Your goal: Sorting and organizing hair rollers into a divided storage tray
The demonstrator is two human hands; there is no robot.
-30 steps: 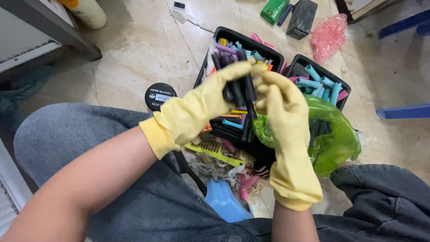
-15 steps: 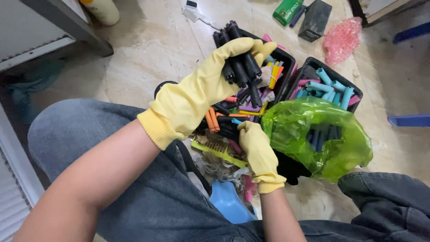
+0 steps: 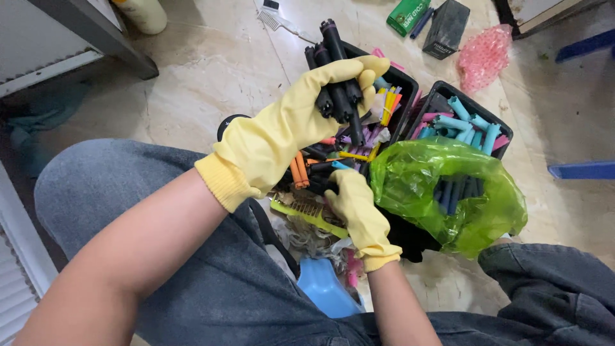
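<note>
Several black plastic rod-shaped hair rollers point(image 3: 337, 70) stand bundled in the left hand point(image 3: 288, 131), which wears a yellow rubber glove; that grip is closed around the bundle, long axes running up and away from the palm, tips projecting beyond the fingers. The right hand point(image 3: 357, 208), likewise gloved in yellow, is lower and nearer the body, its fingers curled down among loose rollers directly beneath the left grip; whether it has one pinched cannot be told.

Containers: the black rectangular plastic tray point(image 3: 405, 80) below the left grip holds mixed rollers in black, orange, yellow and purple. A second black tray point(image 3: 448, 90), to the right of that grip, holds teal and pink rollers. A translucent green plastic bag point(image 3: 448, 192), just right of the right hand, lies open-mouthed with dark rollers inside. A yellow-green comb point(image 3: 307, 214) lies on the floor just left of the right wrist.
</note>
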